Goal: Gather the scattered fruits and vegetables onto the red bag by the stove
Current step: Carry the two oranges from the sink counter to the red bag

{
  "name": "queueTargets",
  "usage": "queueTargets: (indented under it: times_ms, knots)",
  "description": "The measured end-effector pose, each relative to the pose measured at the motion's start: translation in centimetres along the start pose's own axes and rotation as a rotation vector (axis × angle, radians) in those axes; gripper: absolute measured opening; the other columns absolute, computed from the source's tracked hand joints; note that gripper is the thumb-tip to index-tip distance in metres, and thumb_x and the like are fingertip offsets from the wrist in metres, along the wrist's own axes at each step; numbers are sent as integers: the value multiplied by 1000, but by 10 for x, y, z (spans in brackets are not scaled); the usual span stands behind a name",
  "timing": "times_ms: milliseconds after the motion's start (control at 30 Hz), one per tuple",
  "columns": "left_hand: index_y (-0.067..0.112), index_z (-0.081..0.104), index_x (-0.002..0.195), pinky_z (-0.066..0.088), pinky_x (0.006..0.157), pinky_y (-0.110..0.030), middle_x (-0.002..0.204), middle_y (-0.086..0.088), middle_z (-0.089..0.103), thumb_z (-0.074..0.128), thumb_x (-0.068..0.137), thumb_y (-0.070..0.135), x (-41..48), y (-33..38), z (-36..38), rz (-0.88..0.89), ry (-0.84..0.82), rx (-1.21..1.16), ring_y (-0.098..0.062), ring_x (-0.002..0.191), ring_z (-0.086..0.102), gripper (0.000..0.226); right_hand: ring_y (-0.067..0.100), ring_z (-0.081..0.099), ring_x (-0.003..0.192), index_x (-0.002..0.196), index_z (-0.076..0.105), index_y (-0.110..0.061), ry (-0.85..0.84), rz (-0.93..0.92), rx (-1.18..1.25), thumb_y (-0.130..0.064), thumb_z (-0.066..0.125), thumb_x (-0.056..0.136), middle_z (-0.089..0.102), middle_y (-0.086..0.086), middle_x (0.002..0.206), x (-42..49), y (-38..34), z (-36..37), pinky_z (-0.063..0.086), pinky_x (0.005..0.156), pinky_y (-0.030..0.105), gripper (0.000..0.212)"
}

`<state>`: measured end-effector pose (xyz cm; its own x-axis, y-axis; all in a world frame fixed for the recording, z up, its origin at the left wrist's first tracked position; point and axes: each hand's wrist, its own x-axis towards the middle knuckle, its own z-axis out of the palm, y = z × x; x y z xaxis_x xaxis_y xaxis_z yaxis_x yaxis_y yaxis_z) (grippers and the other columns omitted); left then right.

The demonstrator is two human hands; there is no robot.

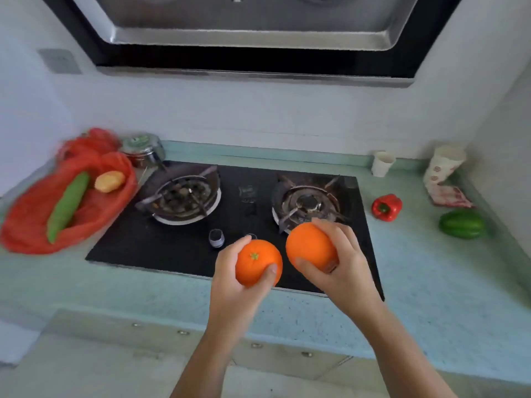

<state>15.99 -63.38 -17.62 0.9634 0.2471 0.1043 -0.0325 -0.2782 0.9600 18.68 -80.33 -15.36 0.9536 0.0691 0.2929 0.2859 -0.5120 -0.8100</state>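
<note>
2 hands over the front edge of the stove, both loaded. left hand: fingers and thumb curled round orange a, green stem scar facing up, thumb pressed on its near right side. right hand: fingers wrapped over the top and right side of orange b, thumb against its near side. the 2 oranges are held side by side, close but not touching, over the stove's front right part, just in front of the right burner. red bag lies on the worktop at the stove's left edge, its right side reaching the stove's rim. on the bag: 1 long green cucumber, running from near left to far right, and 1 yellow potato just beside the cucumber's far end. off the bag, on the worktop right of the stove: 1 red pepper near the stove's right edge, 1 green pepper further right, apart from it. metal tin stands behind the bag at the back edge. 2 paper cups near the back right corner, the right one tilted.
</note>
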Motion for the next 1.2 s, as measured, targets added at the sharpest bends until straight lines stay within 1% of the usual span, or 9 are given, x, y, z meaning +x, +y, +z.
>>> queueTargets:
  times_ms: [167, 300, 433, 533, 667, 767, 933, 1067, 1200]
  knots:
    - [44, 47, 114, 41, 72, -6, 117, 23, 46, 74, 72, 22, 18, 0, -34, -66, 263, 40, 10, 104, 46, 55, -2, 38, 102, 116, 36, -49, -207, -137, 67, -26, 77, 69, 33, -17, 124, 48, -19, 38, 32, 69, -5, 66]
    - [40, 47, 114, 38, 73, -5, 114, 18, 47, 74, 73, 19, 21, -8, -56, -102, 465, 98, 14, 100, 45, 53, -1, 35, 107, 120, 38, -45, -367, -251, 82, -27, 76, 69, 31, -18, 125, 72, -27, 74, 31, 74, 3, 66]
    - [33, 50, 118, 41, 74, -13, 111, 13, 48, 74, 74, 19, 6, -19, -87, -204, 642, 96, 6, 96, 50, 52, -1, 36, 107, 118, 36, -49, -540, -291, 168, -27, 74, 72, 30, -21, 123, 78, -41, 122, 30, 77, 7, 64]
    - [41, 47, 110, 43, 73, -14, 107, 20, 47, 74, 74, 20, -7, -30, -118, -223, 751, 101, 12, 92, 49, 50, 4, 40, 109, 121, 37, -45, -628, -356, 221, -27, 75, 72, 34, -13, 127, 73, -57, 162, 34, 80, 11, 65]
    - [48, 44, 103, 44, 68, -11, 107, 25, 44, 75, 73, 25, -24, -50, -160, -270, 838, 102, 10, 94, 47, 49, 0, 39, 116, 125, 41, -39, -750, -386, 290, -37, 73, 70, 36, -15, 127, 60, -85, 219, 41, 85, 19, 64]
    - [47, 44, 104, 45, 62, -6, 108, 23, 45, 75, 73, 25, -32, -67, -200, -298, 897, 80, 10, 91, 48, 49, -5, 39, 113, 124, 41, -39, -797, -409, 292, -43, 68, 66, 36, -17, 123, 47, -110, 263, 40, 79, 10, 64]
    - [46, 44, 107, 44, 71, -12, 108, 24, 46, 75, 73, 25, -33, -98, -289, -280, 914, 93, 15, 92, 47, 51, -14, 37, 108, 122, 41, -38, -785, -428, 279, -35, 76, 70, 32, -30, 118, 28, -154, 343, 38, 73, 2, 63]
    - [44, 44, 110, 43, 71, -13, 107, 25, 45, 75, 74, 24, -32, -118, -367, -282, 905, 73, 17, 92, 47, 52, -7, 40, 108, 120, 40, -40, -780, -416, 262, -40, 73, 69, 38, -18, 118, 16, -197, 404, 39, 73, 10, 61]
    - [40, 46, 113, 46, 77, -23, 109, 25, 45, 74, 75, 24, -29, -141, -428, -297, 892, 48, 5, 95, 49, 51, -6, 40, 110, 120, 42, -39, -729, -400, 262, -41, 68, 65, 40, -10, 119, 9, -227, 452, 41, 76, 13, 61]
